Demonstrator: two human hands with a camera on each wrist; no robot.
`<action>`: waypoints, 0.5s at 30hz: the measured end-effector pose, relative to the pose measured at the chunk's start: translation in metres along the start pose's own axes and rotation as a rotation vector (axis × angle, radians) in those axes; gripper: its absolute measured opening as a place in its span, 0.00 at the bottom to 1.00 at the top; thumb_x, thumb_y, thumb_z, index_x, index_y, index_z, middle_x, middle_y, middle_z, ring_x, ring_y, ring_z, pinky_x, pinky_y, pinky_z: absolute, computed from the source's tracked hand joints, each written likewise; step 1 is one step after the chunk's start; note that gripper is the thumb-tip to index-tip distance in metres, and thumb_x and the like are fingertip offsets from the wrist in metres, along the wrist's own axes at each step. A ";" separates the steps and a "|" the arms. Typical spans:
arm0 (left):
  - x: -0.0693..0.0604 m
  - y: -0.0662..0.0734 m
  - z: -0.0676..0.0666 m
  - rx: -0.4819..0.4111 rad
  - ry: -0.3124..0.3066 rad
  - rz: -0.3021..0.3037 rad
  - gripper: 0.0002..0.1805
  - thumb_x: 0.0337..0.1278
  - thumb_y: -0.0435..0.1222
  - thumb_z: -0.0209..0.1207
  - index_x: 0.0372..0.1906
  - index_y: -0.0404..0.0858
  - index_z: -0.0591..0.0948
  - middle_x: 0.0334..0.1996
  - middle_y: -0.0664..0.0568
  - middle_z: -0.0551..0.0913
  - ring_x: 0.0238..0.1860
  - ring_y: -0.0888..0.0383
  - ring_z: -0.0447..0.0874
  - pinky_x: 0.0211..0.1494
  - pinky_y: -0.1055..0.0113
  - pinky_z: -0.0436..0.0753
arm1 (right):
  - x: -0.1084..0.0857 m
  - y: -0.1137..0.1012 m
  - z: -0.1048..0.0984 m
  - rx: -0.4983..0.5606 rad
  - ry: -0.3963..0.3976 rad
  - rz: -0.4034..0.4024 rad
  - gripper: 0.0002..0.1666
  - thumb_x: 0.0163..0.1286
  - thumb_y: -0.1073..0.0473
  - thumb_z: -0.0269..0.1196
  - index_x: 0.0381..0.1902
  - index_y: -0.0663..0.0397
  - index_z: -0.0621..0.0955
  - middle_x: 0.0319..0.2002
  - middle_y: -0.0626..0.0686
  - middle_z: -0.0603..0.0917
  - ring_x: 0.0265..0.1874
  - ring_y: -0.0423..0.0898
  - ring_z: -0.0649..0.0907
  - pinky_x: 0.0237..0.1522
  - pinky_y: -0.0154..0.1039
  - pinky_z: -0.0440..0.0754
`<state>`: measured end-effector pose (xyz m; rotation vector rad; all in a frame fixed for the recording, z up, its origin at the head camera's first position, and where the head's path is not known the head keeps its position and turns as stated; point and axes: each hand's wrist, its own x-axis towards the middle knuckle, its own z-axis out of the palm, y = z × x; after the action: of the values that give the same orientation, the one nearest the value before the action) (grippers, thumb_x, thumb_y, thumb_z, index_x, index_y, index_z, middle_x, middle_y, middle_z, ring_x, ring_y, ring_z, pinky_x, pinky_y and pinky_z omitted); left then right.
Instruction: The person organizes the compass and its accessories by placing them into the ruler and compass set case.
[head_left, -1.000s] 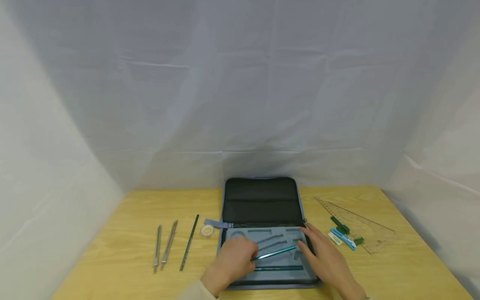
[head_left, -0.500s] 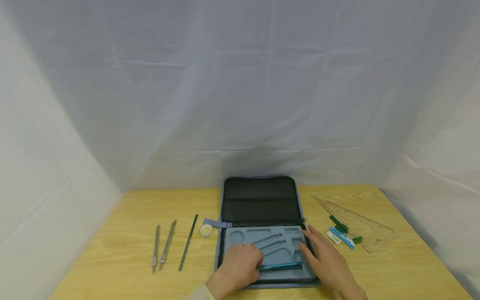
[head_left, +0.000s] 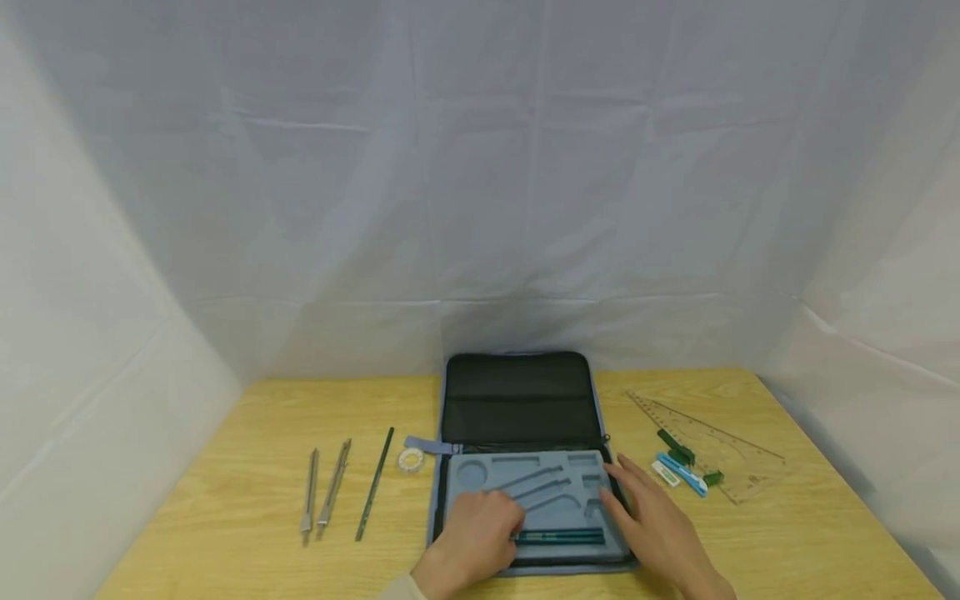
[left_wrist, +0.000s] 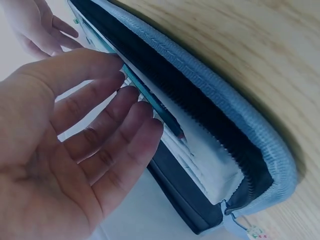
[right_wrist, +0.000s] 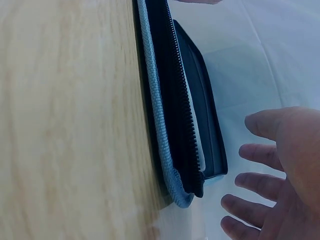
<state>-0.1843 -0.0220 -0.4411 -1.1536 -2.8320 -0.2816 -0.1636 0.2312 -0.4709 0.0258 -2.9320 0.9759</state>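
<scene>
In the head view, two dark green pencils lie side by side in the lower slot of the blue-grey tray inside the unzipped case. My left hand covers their left ends. In the left wrist view, its thumb and fingertips pinch a teal-green pencil at the tray, with the left hand beside the zipped edge. My right hand, fingers spread, is at the case's right edge; the right wrist view shows this hand holding nothing.
Left of the case lie two silver metal tools, another dark pencil and a white ring. To its right are a clear set square, a blue-and-white tool, an eraser and green pieces. The raised black lid stands behind.
The pencil at my left hand has gone from slanting above the tray to lying beside the other one in the slot. The left hand has lowered slightly; the right hand has barely moved.
</scene>
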 end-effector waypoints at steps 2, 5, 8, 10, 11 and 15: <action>-0.001 -0.002 -0.001 -0.014 -0.004 0.002 0.17 0.34 0.29 0.62 0.12 0.49 0.67 0.15 0.63 0.64 0.17 0.65 0.56 0.15 0.69 0.59 | 0.000 0.000 0.000 -0.002 -0.007 0.007 0.30 0.71 0.40 0.53 0.65 0.47 0.72 0.69 0.59 0.63 0.64 0.61 0.67 0.53 0.62 0.69; -0.005 -0.007 -0.003 -0.013 -0.012 -0.004 0.13 0.35 0.32 0.65 0.15 0.50 0.72 0.17 0.64 0.67 0.18 0.66 0.61 0.16 0.69 0.62 | 0.000 0.000 0.000 0.004 -0.016 0.002 0.30 0.71 0.40 0.54 0.65 0.47 0.73 0.69 0.59 0.63 0.64 0.61 0.67 0.54 0.62 0.69; -0.010 -0.013 -0.008 0.008 -0.001 -0.024 0.10 0.33 0.34 0.66 0.18 0.50 0.77 0.19 0.65 0.71 0.19 0.66 0.66 0.16 0.67 0.65 | -0.001 0.000 0.000 0.011 -0.020 -0.027 0.27 0.70 0.43 0.56 0.62 0.48 0.75 0.69 0.59 0.64 0.64 0.60 0.67 0.55 0.61 0.69; -0.014 -0.018 -0.012 0.022 0.011 -0.037 0.08 0.32 0.33 0.66 0.20 0.50 0.79 0.20 0.64 0.73 0.19 0.65 0.69 0.17 0.66 0.66 | -0.002 0.000 0.000 0.013 -0.020 -0.072 0.25 0.69 0.46 0.59 0.60 0.50 0.77 0.68 0.60 0.65 0.64 0.60 0.68 0.56 0.60 0.69; -0.015 -0.021 -0.013 0.025 0.020 -0.041 0.09 0.32 0.33 0.66 0.21 0.50 0.80 0.21 0.64 0.75 0.20 0.64 0.70 0.17 0.66 0.67 | -0.002 0.000 0.000 0.009 -0.016 -0.098 0.24 0.68 0.47 0.60 0.58 0.50 0.78 0.67 0.60 0.66 0.63 0.60 0.68 0.56 0.59 0.70; -0.023 -0.030 -0.018 0.031 0.029 -0.047 0.08 0.33 0.32 0.66 0.23 0.49 0.82 0.22 0.63 0.77 0.21 0.63 0.74 0.18 0.66 0.70 | -0.006 0.000 0.000 -0.021 0.005 -0.217 0.18 0.65 0.52 0.64 0.51 0.50 0.82 0.59 0.58 0.74 0.58 0.58 0.74 0.53 0.55 0.73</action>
<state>-0.1890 -0.0622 -0.4307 -1.0692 -2.8316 -0.2542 -0.1576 0.2313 -0.4716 0.3327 -2.8572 0.9103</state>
